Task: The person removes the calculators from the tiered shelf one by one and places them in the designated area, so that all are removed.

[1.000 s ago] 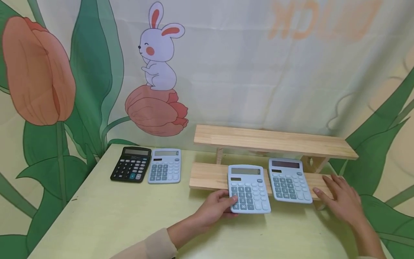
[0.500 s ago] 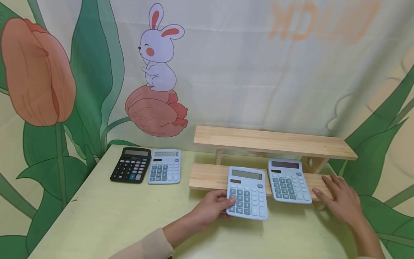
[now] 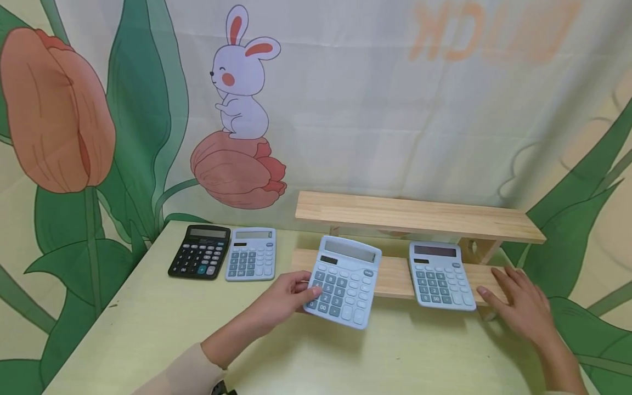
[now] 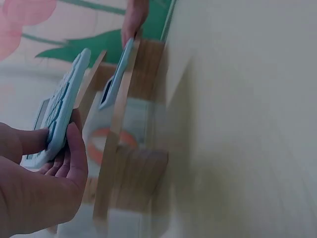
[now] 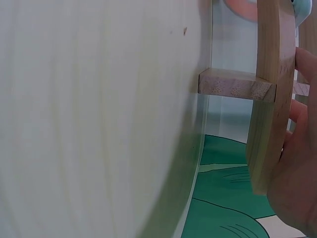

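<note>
My left hand (image 3: 276, 304) grips a light blue calculator (image 3: 345, 282) by its lower left edge. The thumb lies on the keys and the fingers are behind the body, as the left wrist view of the calculator (image 4: 62, 111) also shows. It is tilted, held up in front of the left part of a two-tier wooden shelf (image 3: 395, 280). Another light blue calculator (image 3: 441, 274) leans on the lower board, right of the held one. My right hand (image 3: 525, 307) rests on the right end of that lower board, fingers loosely spread; in the right wrist view the hand (image 5: 299, 163) lies along the board.
On the table's left side lie a black calculator (image 3: 199, 252) and a third light blue calculator (image 3: 250, 255), side by side. The shelf's upper board (image 3: 419, 216) is further back. Behind stands a printed curtain (image 3: 355, 109) with a rabbit and tulips.
My left hand has lifted the calculator off the lower board's front and carried it left, tilting it a little clockwise. My right hand and the other calculators have stayed in place.
</note>
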A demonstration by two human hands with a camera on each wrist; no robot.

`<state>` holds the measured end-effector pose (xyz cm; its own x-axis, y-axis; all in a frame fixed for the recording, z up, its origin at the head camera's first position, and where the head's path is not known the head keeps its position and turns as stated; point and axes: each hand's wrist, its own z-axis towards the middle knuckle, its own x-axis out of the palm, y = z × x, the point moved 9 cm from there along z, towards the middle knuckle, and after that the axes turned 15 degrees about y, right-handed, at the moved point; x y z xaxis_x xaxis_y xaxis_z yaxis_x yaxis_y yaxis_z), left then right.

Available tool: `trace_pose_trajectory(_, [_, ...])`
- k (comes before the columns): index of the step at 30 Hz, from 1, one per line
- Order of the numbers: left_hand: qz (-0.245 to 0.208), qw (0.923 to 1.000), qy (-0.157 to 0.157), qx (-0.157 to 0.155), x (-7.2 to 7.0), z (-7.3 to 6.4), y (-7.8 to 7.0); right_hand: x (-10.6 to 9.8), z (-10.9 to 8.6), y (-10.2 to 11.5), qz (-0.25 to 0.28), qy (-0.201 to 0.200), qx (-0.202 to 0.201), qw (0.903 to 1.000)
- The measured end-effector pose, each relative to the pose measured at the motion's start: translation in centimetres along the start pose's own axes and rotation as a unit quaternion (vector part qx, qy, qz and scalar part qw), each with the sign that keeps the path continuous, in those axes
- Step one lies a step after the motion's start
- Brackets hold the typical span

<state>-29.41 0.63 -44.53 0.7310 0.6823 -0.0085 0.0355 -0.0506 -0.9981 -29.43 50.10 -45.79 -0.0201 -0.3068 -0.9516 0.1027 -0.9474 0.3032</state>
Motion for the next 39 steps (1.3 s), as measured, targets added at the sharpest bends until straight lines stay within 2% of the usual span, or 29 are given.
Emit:
trace_pose_trajectory(6, [0.049, 0.9971, -0.049, -0.03, -4.9, -3.6, -0.4, 0.1, 0.1, 0.1, -0.003, 0.003, -0.002, 1.0])
trace_pose_trajectory(15, [0.103, 0.9837, -0.128, -0.072, -11.9, -9.3, -0.5, 0.1, -0.3, -0.2, -0.006, -0.001, -0.003, 1.0])
trace_pose_trajectory(19, [0.11, 0.9774, -0.158, -0.087, -14.7, -11.9, 0.2, 0.1, -0.3, 0.0, -0.003, 0.001, -0.004, 1.0])
trace_pose_trajectory(24, [0.124, 0.9706, -0.181, -0.099, -17.9, -15.3, 1.3, 0.0, 0.0, 0.2, -0.005, 0.005, -0.003, 1.0])
trace_pose_trajectory(28, [0.128, 0.9686, -0.19, -0.097, -19.8, -17.5, 2.4, -0.1, 0.1, 0.3, -0.005, 0.005, -0.003, 1.0])
trace_pose_trajectory(31, [0.114, 0.9684, -0.195, -0.105, -20.8, -18.8, 3.7, -0.2, 0.1, 0.3, -0.006, 0.005, -0.004, 1.0])
trace_pose_trajectory(33, [0.11, 0.9661, -0.201, -0.12, -21.5, -19.6, 4.5, -0.2, 0.0, 0.3, -0.005, 0.004, -0.005, 1.0])
trace_pose_trajectory(39, [0.14, 0.9515, -0.208, -0.179, -23.1, -22.0, 6.4, 0.0, 0.1, 0.2, -0.003, 0.008, -0.004, 1.0])
